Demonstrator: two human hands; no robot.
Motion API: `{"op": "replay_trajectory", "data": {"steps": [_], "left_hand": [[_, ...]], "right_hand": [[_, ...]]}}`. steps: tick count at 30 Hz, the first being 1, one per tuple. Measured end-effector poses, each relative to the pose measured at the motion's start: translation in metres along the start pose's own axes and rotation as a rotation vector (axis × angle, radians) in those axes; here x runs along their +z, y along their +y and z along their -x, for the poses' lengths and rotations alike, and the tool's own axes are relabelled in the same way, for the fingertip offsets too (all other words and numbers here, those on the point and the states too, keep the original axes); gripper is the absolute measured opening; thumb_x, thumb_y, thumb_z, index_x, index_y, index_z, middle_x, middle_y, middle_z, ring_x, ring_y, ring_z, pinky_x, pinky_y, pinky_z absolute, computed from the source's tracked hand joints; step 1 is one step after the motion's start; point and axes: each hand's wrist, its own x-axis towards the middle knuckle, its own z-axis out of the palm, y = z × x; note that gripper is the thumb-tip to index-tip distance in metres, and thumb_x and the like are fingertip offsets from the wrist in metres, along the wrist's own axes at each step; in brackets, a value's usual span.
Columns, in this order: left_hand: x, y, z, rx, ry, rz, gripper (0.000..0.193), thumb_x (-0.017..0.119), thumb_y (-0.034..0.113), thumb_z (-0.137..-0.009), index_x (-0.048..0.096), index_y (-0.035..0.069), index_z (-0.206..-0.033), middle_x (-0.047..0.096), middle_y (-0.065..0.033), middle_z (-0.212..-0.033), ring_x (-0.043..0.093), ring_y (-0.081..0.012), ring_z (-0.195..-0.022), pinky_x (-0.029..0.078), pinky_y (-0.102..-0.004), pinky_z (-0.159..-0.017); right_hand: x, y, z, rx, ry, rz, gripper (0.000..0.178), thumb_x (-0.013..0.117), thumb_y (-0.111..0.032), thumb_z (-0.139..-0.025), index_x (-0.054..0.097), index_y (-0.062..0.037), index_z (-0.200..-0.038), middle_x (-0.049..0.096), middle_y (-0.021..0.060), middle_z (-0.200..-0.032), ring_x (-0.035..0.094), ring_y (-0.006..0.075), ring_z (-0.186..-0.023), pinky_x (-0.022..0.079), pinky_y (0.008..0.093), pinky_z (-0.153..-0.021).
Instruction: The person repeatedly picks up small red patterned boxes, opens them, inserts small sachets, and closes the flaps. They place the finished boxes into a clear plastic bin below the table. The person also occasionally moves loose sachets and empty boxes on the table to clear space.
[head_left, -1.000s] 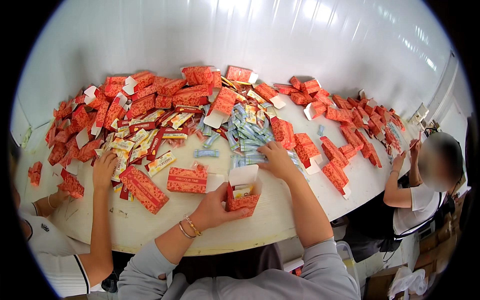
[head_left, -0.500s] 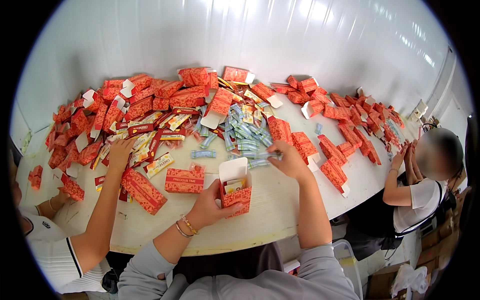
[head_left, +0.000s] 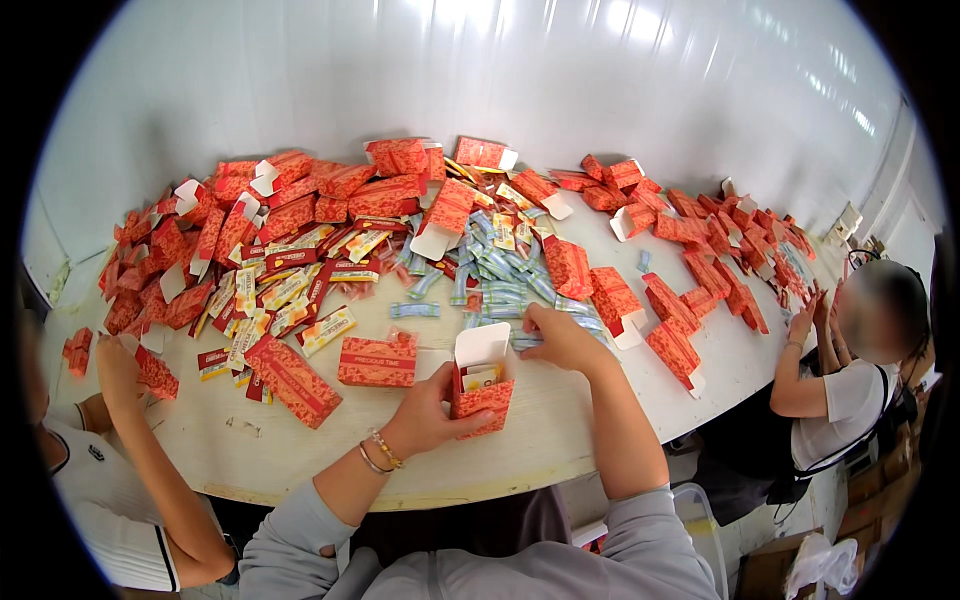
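Observation:
My left hand [head_left: 432, 412] holds a small red patterned box [head_left: 484, 408] upright, its white flap raised. Yellow-and-white sachets [head_left: 482, 376] show inside the open top. Just right of the box, my right hand [head_left: 565, 338] is closed, with what looks like a slim light-blue packet [head_left: 522, 341] at its fingertips, mostly hidden. A heap of such blue packets [head_left: 500, 290] lies right behind both hands. A closed red box [head_left: 377, 361] rests to the left of the held one, with a longer red box [head_left: 292, 381] beyond it.
Many red boxes [head_left: 290, 215] are piled along the back left, with yellow and dark-red sachets [head_left: 290, 290] before them. More boxes [head_left: 690, 225] lie at the right. One co-worker's hand [head_left: 120, 370] holds a red box at the left; another person [head_left: 835, 390] works at the right.
My right hand has moved slightly left and nearer the box, drawing back from the blue heap. The left co-worker's arm has moved from the sachets to the box at the left.

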Motion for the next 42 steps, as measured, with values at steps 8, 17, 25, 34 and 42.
{"op": "replay_trajectory", "data": {"steps": [8, 17, 25, 34, 42], "left_hand": [[0.001, -0.002, -0.001, 0.032, 0.029, 0.010, 0.089, 0.094, 0.048, -0.088, 0.055, -0.001, -0.151, 0.079, -0.0146, -0.121, 0.079, -0.0217, -0.106, 0.064, -0.0372, -0.094], [-0.004, 0.002, 0.002, 0.027, -0.026, -0.204, 0.087, 0.092, 0.056, -0.087, 0.057, 0.002, -0.145, 0.079, -0.0189, -0.115, 0.081, -0.0302, -0.101, 0.064, -0.0398, -0.088], [-0.003, 0.018, 0.004, -0.033, -0.076, -0.235, 0.077, 0.089, 0.062, -0.088, 0.060, 0.005, -0.132, 0.078, -0.0176, -0.109, 0.080, -0.0354, -0.097, 0.063, -0.0429, -0.087], [-0.002, 0.007, 0.004, 0.037, -0.040, -0.234, 0.070, 0.090, 0.058, -0.089, 0.059, 0.006, -0.123, 0.074, -0.0153, -0.098, 0.075, -0.0337, -0.087, 0.060, -0.0436, -0.082], [-0.003, 0.015, 0.003, -0.022, -0.067, -0.291, 0.070, 0.090, 0.058, -0.088, 0.058, 0.004, -0.119, 0.072, -0.0156, -0.090, 0.075, -0.0342, -0.083, 0.060, -0.0424, -0.078]], "right_hand": [[-0.064, -0.047, 0.041, -0.232, 0.338, -0.279, 0.041, 0.091, -0.011, -0.088, 0.072, -0.0049, -0.123, 0.074, 0.0147, -0.120, 0.074, 0.0321, -0.109, 0.060, 0.0416, -0.093], [-0.088, -0.171, 0.072, -0.422, 0.022, 0.213, 0.041, 0.089, -0.007, -0.085, 0.075, -0.0107, -0.123, 0.072, 0.0090, -0.116, 0.073, 0.0327, -0.103, 0.060, 0.0426, -0.079], [-0.078, -0.181, 0.058, -0.595, -0.149, 0.207, 0.038, 0.084, -0.011, -0.090, 0.072, -0.0076, -0.126, 0.072, 0.0100, -0.121, 0.070, 0.0365, -0.112, 0.059, 0.0456, -0.089], [-0.061, -0.179, 0.061, -0.454, -0.081, 0.118, 0.029, 0.076, -0.009, -0.096, 0.069, -0.0058, -0.124, 0.073, 0.0120, -0.111, 0.070, 0.0370, -0.105, 0.050, 0.0461, -0.094], [-0.044, -0.160, 0.077, -0.558, 0.132, 0.265, 0.018, 0.083, -0.004, -0.089, 0.080, -0.0109, -0.106, 0.075, 0.0037, -0.108, 0.067, 0.0282, -0.111, 0.051, 0.0421, -0.097]]}}
